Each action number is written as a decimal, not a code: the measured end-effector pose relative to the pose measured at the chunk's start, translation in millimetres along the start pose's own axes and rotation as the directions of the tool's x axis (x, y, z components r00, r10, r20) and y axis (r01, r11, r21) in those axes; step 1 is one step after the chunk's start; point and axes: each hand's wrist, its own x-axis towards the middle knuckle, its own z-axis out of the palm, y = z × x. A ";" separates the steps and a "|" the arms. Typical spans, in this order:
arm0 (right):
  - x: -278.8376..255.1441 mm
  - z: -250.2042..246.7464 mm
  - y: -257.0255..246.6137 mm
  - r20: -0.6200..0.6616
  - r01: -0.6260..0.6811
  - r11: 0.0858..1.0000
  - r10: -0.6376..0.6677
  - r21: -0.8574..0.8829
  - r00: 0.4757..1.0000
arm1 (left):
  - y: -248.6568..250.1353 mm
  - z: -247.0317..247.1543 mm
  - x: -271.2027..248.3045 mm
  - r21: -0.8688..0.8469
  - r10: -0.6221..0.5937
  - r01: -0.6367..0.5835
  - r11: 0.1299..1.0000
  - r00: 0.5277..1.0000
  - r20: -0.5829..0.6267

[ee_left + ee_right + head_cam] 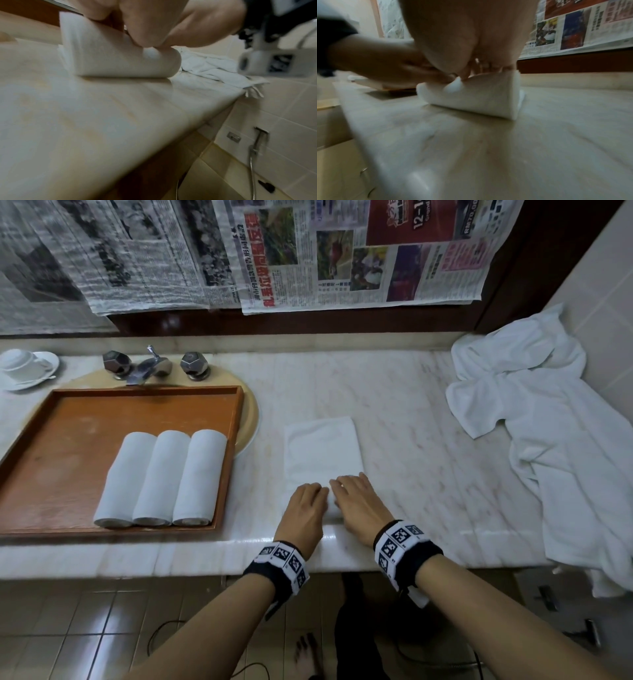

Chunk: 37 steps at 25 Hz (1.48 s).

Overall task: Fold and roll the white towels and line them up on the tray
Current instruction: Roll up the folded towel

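A folded white towel (322,446) lies flat on the marble counter (428,440), right of the tray. Its near end is rolled up (120,60) (484,98). My left hand (308,501) (145,27) and right hand (359,498) (471,33) sit side by side on that roll, fingers curved over its top and thumbs tucked into its near side. Three rolled white towels (161,477) lie side by side on the orange wooden tray (147,392), in its near right part.
A heap of loose white towels (548,419) (214,66) covers the counter's right end and hangs over the front edge. Behind the tray stand the faucet (150,368) and a cup on a saucer (24,368). Newspapers hang on the back wall.
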 end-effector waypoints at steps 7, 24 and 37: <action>12.3 0.4 1.5 -0.049 -0.049 0.995 0.054 0.088 0.997 | 4.7 -9.1 11.1 0.048 -0.099 0.098 0.994 0.995 0.021; 29.8 -9.8 6.3 0.082 -0.060 0.998 0.056 0.036 0.995 | 25.1 -17.5 5.9 0.175 0.011 -0.018 0.984 0.999 0.040; 25.3 -16.5 10.9 0.112 -0.066 0.994 0.056 0.089 0.992 | 17.6 -18.7 14.0 0.095 -0.107 0.092 0.991 0.979 0.172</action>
